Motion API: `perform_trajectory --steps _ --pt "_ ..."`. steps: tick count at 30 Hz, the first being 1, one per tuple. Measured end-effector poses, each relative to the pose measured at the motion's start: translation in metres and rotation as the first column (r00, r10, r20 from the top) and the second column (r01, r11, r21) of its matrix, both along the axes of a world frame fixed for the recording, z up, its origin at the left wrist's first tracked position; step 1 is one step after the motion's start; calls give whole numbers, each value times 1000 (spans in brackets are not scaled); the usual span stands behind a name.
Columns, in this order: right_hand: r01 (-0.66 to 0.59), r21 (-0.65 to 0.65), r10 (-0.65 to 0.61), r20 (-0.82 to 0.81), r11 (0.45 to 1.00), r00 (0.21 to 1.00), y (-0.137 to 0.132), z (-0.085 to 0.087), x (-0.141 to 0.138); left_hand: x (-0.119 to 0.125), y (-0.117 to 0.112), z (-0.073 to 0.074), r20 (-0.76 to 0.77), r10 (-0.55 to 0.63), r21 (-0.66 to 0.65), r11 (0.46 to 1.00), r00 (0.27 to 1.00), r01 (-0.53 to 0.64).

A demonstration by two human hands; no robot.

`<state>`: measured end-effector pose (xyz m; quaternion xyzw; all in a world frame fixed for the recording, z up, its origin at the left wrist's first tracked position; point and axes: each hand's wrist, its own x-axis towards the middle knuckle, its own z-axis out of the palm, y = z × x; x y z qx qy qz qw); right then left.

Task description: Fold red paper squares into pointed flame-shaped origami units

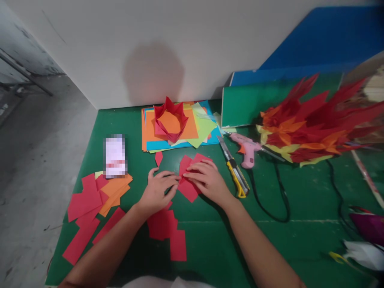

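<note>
Several red paper pieces (191,193) lie on the green tabletop under my right hand (208,180), whose fingers bend over them and hold the paper near its middle. From the left, my left hand (160,188) reaches in with fingers apart, the tips at the paper's left edge. What lies right under the fingertips is partly hidden. A small folded red diamond (159,159) rests just above my left hand. Below the hands are more red sheets (162,225), one a rectangle. A yellow box cutter (235,172) lies to the right of my right hand.
A red folded-paper ring (170,120) sits on a stack of coloured paper (154,146). A pink glue gun (247,148) with a black cord (270,218) lies beside a red-orange paper flame piece (315,124). At left are a phone (115,156) and orange slips (115,194). A white panel (210,48) stands behind.
</note>
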<state>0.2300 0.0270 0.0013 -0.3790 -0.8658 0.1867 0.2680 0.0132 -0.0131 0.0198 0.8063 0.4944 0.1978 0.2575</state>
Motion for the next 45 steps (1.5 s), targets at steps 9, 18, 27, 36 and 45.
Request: perform_trajectory --steps 9,18,27,36,45 --pt "-4 -18 5 76 1000 997 0 3 -3 3 -2 4 -91 -53 141 988 994 66" --pt "-64 37 56 170 997 984 -1 8 -1 4 -6 -7 -151 -85 199 973 985 114" --pt "-197 42 185 191 980 964 -11 21 -6 4 -4 -8 -64 -91 123 987 994 98" --pt "88 107 -106 171 990 980 -1 23 6 4 -2 -7 -60 -135 132 981 989 142" --pt "279 58 -284 129 959 950 2 3 7 2 0 -8 -79 -232 164 956 970 242"
